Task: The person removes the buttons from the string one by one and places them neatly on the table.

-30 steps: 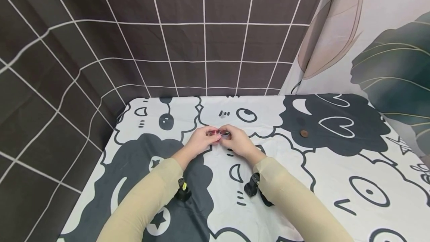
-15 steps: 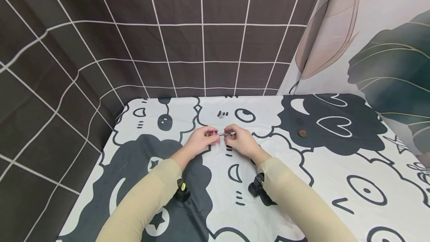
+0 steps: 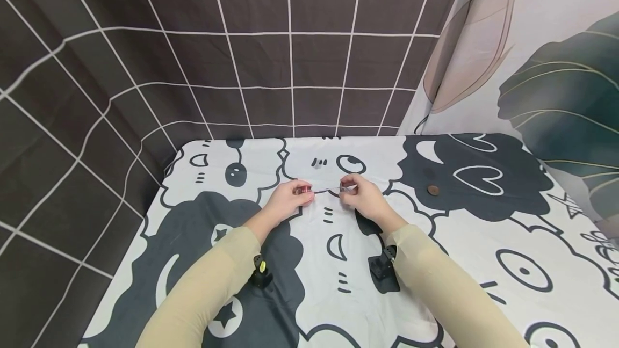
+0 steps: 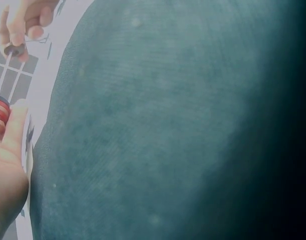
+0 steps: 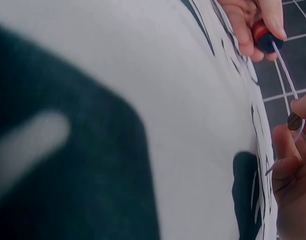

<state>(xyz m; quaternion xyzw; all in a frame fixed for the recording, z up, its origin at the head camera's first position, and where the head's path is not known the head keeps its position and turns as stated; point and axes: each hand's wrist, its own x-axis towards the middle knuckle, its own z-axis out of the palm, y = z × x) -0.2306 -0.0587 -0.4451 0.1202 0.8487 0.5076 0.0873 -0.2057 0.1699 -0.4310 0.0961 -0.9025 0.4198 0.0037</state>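
Note:
Between the fingertips of my left hand is a small cylinder, banded red with a dark blue end. A thin pale string comes out of that dark end and runs taut across to my right hand. There, thumb and fingers pinch a small dark brown bead on the string. The string's loose tail curls out past the right fingers in the right wrist view. Seen from the left wrist, the striped cylinder is partly cut off by the frame edge, and the brown bead sits in the right fingers.
A small round brown disc lies on the patterned cloth to the right of my hands. A dark curtain with a white grid hangs behind the table, and a leaf-print curtain hangs at the right.
My right hand has moved away to the right from the left hand, and a longer stretch of string now shows between them. The left hand stays nearly in place with the striped cylinder.

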